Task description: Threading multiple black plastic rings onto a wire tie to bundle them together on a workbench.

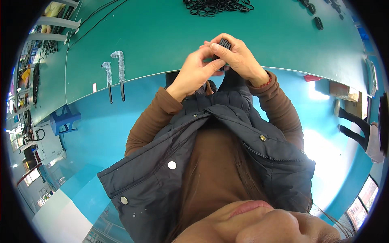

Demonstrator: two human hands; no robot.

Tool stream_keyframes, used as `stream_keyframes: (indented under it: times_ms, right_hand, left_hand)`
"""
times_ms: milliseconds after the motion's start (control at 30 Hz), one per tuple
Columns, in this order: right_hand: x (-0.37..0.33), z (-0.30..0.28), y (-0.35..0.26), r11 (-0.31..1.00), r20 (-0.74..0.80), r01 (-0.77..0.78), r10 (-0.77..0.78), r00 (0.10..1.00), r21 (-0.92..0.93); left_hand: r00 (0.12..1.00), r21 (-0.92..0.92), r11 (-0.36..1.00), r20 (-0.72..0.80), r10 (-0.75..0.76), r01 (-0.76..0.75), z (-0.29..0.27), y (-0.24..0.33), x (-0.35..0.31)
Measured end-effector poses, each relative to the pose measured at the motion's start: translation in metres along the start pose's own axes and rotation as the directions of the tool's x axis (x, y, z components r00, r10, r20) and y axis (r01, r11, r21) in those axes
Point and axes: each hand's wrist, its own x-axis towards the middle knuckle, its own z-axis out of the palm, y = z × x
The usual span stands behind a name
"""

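Note:
Both hands meet above the near edge of the green table, around a small bundle of black rings [225, 43] whose ridged side shows between the fingers. My right hand [240, 57] closes around the bundle from the right, with its thumb pressed along the front. From the left, my left hand [195, 69] pinches at the bundle's lower part, its fingertips partly hidden behind it. Beyond the hands, a loose pile of black rings [216, 7] lies at the far side of the table. Several black bundles [319, 23] sit at the far right.
Two L-shaped hex keys, a short one [108, 75] and a longer one [120, 67], wrapped in clear film, jut over the table edge at left. A blue stool [65, 120] stands below. Black cables cross the far left. Cardboard boxes [343, 91] and another person's legs [352, 121] show at right.

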Motion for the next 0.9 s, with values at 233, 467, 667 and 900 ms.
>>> stream_keyframes:
  times_ms: [233, 467, 667, 900]
  right_hand:
    - [0.003, 0.004, 0.007, 0.992, -0.07, 0.126, -0.127, 0.989, -0.016]
    - [-0.001, -0.003, 0.003, 0.998, -0.019, 0.005, -0.004, 1.0, 0.058]
    - [-0.001, -0.004, 0.009, 0.989, -0.038, -0.003, 0.009, 0.999, 0.149]
    - [0.002, -0.008, 0.012, 0.977, 0.024, -0.045, 0.041, 0.999, 0.209]
  left_hand:
    - [0.996, -0.106, 0.994, -0.08, -0.027, 0.019, -0.011, -0.009, 0.002]
    - [0.994, -0.203, 0.974, 0.059, -0.091, 0.101, -0.02, -0.011, 0.005]
    - [0.997, -0.081, 0.997, -0.078, -0.025, 0.019, -0.005, -0.006, 0.003]
    - [0.998, -0.065, 0.996, -0.012, -0.059, 0.058, -0.012, -0.009, 0.005]
